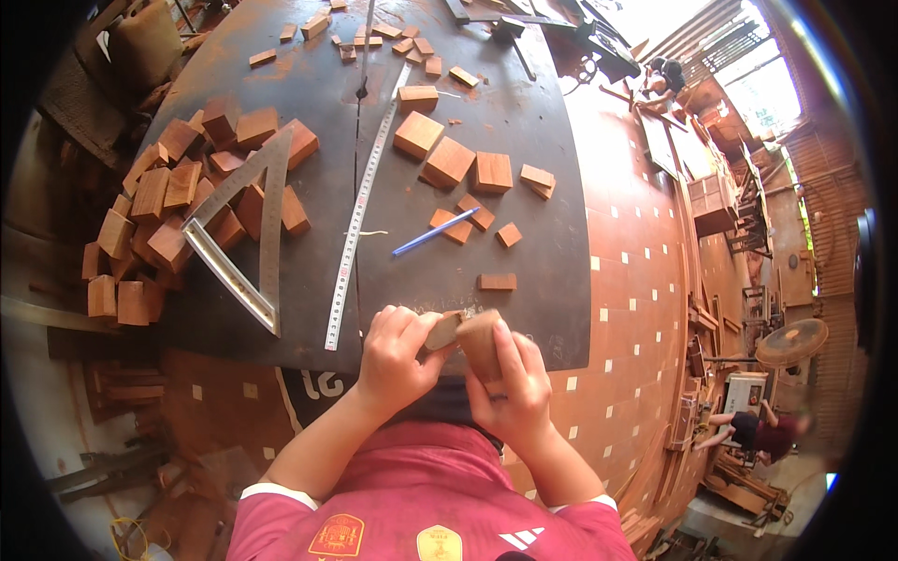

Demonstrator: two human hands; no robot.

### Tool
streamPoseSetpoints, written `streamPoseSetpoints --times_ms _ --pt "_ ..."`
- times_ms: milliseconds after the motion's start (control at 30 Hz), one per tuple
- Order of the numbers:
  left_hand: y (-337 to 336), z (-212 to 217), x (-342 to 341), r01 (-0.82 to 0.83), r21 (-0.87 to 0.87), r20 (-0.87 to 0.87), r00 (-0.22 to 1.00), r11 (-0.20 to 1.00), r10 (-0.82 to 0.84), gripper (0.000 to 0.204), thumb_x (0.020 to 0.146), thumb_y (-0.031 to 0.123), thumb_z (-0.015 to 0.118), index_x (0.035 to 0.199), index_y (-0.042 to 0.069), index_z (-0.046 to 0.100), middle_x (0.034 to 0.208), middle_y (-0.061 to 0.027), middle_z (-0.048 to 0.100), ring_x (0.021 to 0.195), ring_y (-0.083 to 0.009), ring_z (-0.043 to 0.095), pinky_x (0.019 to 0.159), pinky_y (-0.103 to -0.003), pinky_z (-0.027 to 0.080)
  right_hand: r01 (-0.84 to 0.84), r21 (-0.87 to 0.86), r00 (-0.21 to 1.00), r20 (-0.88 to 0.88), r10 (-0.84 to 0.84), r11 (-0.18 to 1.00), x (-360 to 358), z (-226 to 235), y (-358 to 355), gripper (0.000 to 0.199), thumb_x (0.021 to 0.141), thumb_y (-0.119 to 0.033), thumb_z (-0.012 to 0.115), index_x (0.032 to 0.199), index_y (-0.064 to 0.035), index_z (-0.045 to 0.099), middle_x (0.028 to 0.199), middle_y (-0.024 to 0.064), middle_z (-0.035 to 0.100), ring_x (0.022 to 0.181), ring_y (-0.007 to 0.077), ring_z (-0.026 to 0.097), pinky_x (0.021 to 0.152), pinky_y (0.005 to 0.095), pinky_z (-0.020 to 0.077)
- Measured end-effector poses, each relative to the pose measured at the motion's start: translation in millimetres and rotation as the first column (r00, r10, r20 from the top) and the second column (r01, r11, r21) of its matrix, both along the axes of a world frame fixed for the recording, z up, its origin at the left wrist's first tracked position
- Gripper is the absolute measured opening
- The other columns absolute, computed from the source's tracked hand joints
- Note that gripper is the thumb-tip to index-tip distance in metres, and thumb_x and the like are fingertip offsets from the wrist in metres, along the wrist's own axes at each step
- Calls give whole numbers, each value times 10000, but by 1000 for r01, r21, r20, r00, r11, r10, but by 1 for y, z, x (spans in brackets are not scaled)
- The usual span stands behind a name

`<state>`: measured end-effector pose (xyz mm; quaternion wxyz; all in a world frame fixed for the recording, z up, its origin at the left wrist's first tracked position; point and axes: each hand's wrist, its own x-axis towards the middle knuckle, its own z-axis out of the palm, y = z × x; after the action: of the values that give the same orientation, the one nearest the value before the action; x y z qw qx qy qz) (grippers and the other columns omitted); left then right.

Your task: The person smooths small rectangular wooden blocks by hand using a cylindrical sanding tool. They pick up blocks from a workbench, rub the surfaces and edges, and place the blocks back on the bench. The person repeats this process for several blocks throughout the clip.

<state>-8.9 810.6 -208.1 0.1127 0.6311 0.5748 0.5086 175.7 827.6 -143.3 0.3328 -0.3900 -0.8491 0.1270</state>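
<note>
Close to the near edge of the dark table, my left hand (395, 353) is closed on a small wooden piece (443, 333) with a greyish face. My right hand (520, 385) grips a larger brown wooden block (480, 344), its fingers along the side. The two pieces are held against or very near each other; exact contact cannot be made out. Just beyond them lies a small flat wooden block (497, 281). Farther up, a blue pen (436, 232) rests across small wooden pieces (451, 225). A long white ruler (367, 206) stretches away left of my hands.
A heap of wooden blocks (150, 194) covers the table's left side, with a metal triangle square (271, 234) leaning on it. Several bigger blocks (449, 162) stand right of the ruler. Offcuts (370, 42) lie at the far end. People (762, 432) are off to the right.
</note>
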Motion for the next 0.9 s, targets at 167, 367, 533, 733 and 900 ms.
streamPoseSetpoints --times_ms 167,367,533,733,900 --pt "3 -2 -2 11 27 7 1000 1000 -11 419 690 59 893 1077 62 733 886 -105 643 807 -330 613 726 -441 516 46 14 998 38 -46 999 -21 3 14 742 772 -7 858 1465 29 598 1149 266 651 992 406 703 832 458 618" --pt "-1 -2 0 20 13 35 999 1000 -20 424 683 24 880 1081 53 738 895 -108 652 805 -328 612 719 -435 519 48 -11 999 13 -48 999 -1 -2 -14 764 753 45 842 1469 69 576 1170 282 673 1013 442 687 854 470 602" --pt "3 -7 0 -6 53 30 1000 999 4 437 680 24 894 1088 51 740 887 -100 637 792 -320 604 710 -424 516 40 -13 999 -36 -40 999 -23 -1 15 711 796 -34 856 1456 36 601 1170 283 651 1001 442 702 853 461 617" --pt "-1 0 -2 61 9 44 997 998 -61 420 698 43 902 1086 57 742 877 -94 620 782 -308 597 703 -416 499 47 -19 999 -1 -47 999 1 -1 -13 743 780 32 844 1468 82 567 1182 286 688 1030 433 708 895 466 603" --pt "0 -5 0 14 31 54 998 999 -16 451 681 66 915 1098 66 742 876 -89 606 774 -301 584 726 -425 483 27 -49 999 -19 -28 998 -14 -2 14 762 790 30 844 1497 44 560 1172 267 674 1028 432 692 898 474 595"
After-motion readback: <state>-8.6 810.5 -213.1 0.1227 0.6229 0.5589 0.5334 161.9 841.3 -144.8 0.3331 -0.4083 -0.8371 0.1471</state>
